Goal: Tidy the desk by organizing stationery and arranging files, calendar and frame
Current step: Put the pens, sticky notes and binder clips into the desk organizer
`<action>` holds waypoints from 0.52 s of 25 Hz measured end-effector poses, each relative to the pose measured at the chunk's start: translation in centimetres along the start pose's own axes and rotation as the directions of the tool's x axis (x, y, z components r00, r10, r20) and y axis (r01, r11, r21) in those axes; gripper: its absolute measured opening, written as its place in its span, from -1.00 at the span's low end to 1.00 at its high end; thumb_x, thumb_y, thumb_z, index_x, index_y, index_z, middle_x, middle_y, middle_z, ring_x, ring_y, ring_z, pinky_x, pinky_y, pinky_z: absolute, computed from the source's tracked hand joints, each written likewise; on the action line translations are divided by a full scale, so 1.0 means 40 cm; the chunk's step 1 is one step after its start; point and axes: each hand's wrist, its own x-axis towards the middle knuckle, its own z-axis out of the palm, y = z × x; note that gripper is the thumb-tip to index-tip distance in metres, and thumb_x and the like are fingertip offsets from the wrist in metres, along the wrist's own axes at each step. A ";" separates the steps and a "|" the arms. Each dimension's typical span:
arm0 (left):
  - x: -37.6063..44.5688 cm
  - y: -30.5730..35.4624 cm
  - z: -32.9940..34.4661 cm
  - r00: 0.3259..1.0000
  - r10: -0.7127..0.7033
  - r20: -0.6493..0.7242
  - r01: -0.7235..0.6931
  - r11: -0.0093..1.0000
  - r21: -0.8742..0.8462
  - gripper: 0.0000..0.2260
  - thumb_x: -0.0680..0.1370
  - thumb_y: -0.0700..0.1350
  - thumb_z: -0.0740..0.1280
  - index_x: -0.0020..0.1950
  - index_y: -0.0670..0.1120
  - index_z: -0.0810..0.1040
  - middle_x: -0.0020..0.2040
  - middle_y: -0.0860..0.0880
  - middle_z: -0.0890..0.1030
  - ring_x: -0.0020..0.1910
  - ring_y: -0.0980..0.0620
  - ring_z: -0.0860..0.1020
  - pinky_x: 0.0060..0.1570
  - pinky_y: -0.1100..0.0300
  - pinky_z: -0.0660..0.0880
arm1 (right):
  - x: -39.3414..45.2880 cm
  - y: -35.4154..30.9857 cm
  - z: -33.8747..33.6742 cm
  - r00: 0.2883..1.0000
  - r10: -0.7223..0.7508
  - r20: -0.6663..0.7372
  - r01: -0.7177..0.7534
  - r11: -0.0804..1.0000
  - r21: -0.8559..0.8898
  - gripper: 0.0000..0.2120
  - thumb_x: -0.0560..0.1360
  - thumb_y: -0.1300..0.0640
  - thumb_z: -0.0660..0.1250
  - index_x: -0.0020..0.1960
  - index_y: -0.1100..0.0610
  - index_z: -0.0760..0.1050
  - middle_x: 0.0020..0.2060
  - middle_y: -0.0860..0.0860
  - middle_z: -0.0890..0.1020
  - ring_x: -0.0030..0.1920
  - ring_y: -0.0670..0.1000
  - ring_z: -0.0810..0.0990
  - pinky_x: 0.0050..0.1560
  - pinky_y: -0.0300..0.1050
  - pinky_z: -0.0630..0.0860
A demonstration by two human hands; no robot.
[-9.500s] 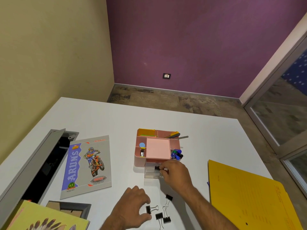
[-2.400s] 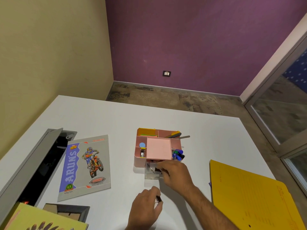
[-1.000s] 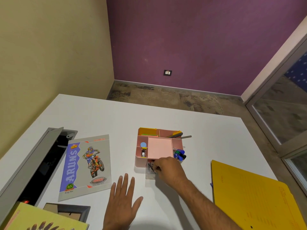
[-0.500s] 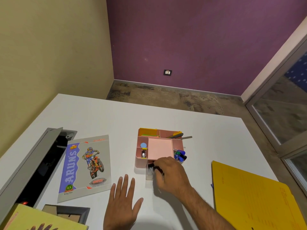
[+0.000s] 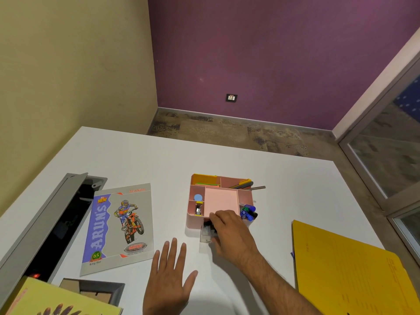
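Drawer half out under right hand, left hand idle beside it

Notebook [image 5: 118, 228] flat at left of worktop [image 5: 141, 160], frame [image 5: 97, 289] at the near left edge. Left hand [image 5: 169, 276] flat, fingers [image 5: 173, 248] straight and spread, holding nothing. Just right of it, clear drawer [image 5: 205, 234] jutting toward the viewer from pink organizer [image 5: 193, 220], long axis front to back. Right hand [image 5: 229, 233] nearer, on top of drawer, fingers curled over its rear; whether pinching a clip, cannot tell. Yellow file [image 5: 354, 269] far right, well apart.

purple wall [image 5: 272, 53], beige wall [image 5: 68, 64], mottled floor [image 5: 227, 133]
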 end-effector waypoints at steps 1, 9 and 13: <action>0.000 0.001 0.000 1.000 0.002 -0.003 -0.002 1.000 0.000 -0.33 0.57 0.34 -0.06 0.53 -0.04 0.27 0.56 -0.12 0.20 0.54 -0.15 0.18 0.41 -0.16 0.14 | 0.007 -0.002 -0.003 1.000 0.005 0.010 -0.005 1.000 -0.020 -0.49 0.48 0.11 0.39 0.38 0.11 0.36 0.31 0.06 0.48 0.28 0.10 0.41 0.26 -0.01 0.43; -0.002 0.000 0.002 0.999 0.023 -0.032 -0.024 1.000 -0.005 -0.34 0.57 0.32 -0.02 0.53 -0.06 0.28 0.56 -0.13 0.20 0.54 -0.15 0.17 0.41 -0.18 0.18 | 0.048 -0.006 -0.026 0.999 -0.026 0.023 0.029 0.988 -0.151 -0.69 0.43 0.32 0.37 0.18 0.24 0.50 0.08 0.17 0.59 0.10 0.17 0.52 -0.01 0.02 0.52; -0.001 -0.001 0.001 0.999 0.024 -0.036 -0.025 1.000 -0.014 -0.34 0.57 0.32 -0.02 0.52 -0.06 0.29 0.56 -0.13 0.21 0.54 -0.16 0.18 0.41 -0.18 0.18 | 0.051 -0.003 -0.008 0.997 -0.050 -0.058 0.039 0.984 -0.175 -0.70 0.32 0.27 0.51 0.03 0.19 0.58 -0.08 0.13 0.65 -0.07 0.13 0.59 -0.18 -0.03 0.57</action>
